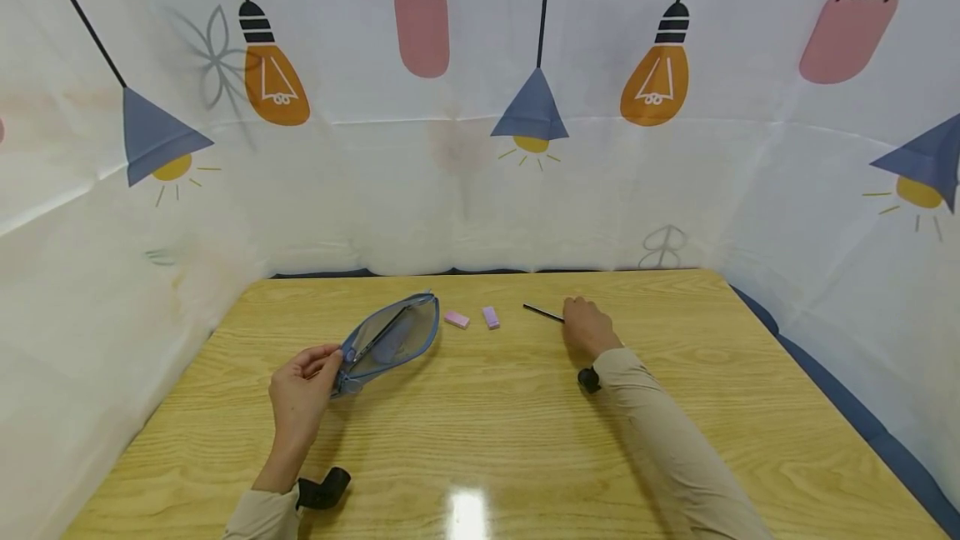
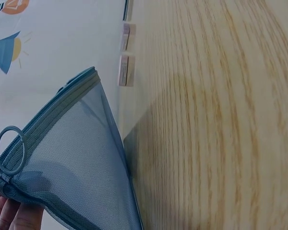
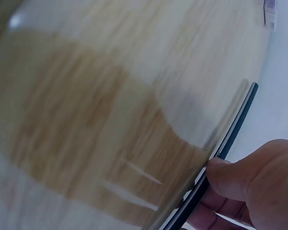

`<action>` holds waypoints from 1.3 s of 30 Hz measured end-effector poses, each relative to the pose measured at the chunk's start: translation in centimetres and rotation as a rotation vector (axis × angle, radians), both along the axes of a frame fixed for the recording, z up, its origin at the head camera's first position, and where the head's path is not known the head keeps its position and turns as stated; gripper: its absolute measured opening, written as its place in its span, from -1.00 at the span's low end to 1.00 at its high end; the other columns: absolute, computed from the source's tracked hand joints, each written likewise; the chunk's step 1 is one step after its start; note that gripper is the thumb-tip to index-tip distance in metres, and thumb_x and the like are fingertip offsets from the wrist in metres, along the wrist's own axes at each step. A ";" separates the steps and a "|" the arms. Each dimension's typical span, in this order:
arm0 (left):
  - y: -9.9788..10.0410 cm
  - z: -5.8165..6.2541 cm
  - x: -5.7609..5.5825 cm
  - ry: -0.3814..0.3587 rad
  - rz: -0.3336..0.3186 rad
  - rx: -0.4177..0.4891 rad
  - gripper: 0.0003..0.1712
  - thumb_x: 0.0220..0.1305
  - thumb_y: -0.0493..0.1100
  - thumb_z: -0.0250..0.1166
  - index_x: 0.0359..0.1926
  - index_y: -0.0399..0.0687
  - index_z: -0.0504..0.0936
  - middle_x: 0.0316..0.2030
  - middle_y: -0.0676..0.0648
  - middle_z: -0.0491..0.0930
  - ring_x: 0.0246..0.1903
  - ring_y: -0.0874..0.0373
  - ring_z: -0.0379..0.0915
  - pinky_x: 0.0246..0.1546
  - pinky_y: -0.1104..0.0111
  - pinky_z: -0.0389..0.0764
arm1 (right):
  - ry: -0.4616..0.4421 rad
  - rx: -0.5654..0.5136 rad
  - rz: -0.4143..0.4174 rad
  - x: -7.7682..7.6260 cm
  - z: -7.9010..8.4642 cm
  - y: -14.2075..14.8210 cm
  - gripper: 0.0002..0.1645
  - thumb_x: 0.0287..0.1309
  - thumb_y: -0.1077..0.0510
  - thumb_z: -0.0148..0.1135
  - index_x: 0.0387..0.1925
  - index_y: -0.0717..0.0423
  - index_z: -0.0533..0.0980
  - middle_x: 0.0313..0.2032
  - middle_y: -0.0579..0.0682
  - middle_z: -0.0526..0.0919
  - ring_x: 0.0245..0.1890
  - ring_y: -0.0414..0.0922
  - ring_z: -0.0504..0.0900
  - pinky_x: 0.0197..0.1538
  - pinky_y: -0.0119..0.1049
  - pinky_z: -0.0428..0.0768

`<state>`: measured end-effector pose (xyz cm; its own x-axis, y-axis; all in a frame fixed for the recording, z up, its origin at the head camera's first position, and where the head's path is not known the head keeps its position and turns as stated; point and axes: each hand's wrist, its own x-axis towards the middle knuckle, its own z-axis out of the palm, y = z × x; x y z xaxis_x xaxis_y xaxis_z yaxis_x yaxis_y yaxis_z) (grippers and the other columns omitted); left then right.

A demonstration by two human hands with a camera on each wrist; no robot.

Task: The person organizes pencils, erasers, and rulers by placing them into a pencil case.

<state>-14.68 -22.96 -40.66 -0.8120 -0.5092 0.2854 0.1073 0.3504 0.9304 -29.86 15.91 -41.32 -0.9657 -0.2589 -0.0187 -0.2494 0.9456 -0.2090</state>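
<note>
My left hand [image 1: 300, 394] grips one end of a blue mesh zip pouch [image 2: 81, 158], which is held tilted over the left part of the table. A ring-shaped zipper pull [image 2: 10, 149] hangs by the fingers. Across the pouch in the head view runs a thin dark line; I cannot tell whether it is a stick inside or an edge. Farther right, my right hand [image 1: 588, 327] pinches a slim black pencil [image 3: 237, 122] between thumb and fingers, low over the tabletop. Its free end points left. Part of the pencil is hidden by the hand in the head view.
A pink eraser-like block [image 1: 457, 319] and a purple one [image 1: 491, 317] lie on the wooden table [image 1: 465, 423] between the hands. Behind the table's far edge hangs a white curtain [image 1: 360, 198] printed with lamps; it also closes off both sides.
</note>
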 end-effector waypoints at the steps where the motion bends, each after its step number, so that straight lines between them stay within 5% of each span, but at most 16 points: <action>1: 0.0 0.0 0.0 0.000 0.000 0.000 -0.80 0.27 -0.20 0.34 -0.18 -0.28 0.72 -0.35 -0.19 0.70 -0.48 0.40 0.57 -0.52 0.56 0.52 | -0.003 -0.007 -0.002 0.1 0.0 0.0 -0.75 0.39 0.33 -0.10 -0.04 0.44 0.42 -0.18 0.31 0.49 -0.16 0.24 0.52 -0.20 0.16 0.55; 18: 0.1 0.0 0.0 0.003 -0.004 0.004 -0.79 0.27 -0.21 0.34 -0.18 -0.28 0.72 -0.35 -0.19 0.70 -0.48 0.40 0.57 -0.53 0.55 0.52 | 0.154 -0.080 0.170 0.7 -0.3 0.7 -0.82 0.35 0.45 -0.22 -0.16 0.46 0.35 -0.24 0.36 0.45 -0.22 0.28 0.48 -0.20 0.08 0.52; 28: 0.2 -0.1 0.1 -0.002 -0.006 0.010 -0.80 0.27 -0.21 0.34 -0.18 -0.29 0.72 -0.35 -0.19 0.70 -0.48 0.39 0.57 -0.54 0.54 0.52 | 0.271 0.078 0.303 0.8 -0.4 1.1 -0.91 0.30 0.51 -0.10 -0.26 0.47 0.37 -0.34 0.32 0.44 -0.28 0.20 0.49 -0.13 0.05 0.49; 39: 0.2 -0.1 0.1 0.005 -0.003 0.009 -0.81 0.27 -0.24 0.34 -0.18 -0.30 0.71 -0.36 -0.19 0.69 -0.48 0.39 0.57 -0.52 0.55 0.52 | 0.271 0.071 0.293 0.9 -0.2 1.0 -0.90 0.32 0.50 -0.05 -0.21 0.48 0.41 -0.31 0.31 0.44 -0.28 0.19 0.48 -0.18 0.01 0.52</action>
<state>-14.62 -22.73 -40.75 -0.8120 -0.5097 0.2845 0.1126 0.3414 0.9331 -28.97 16.90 -41.53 -0.8235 -0.5316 0.1981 -0.5479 0.8358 -0.0351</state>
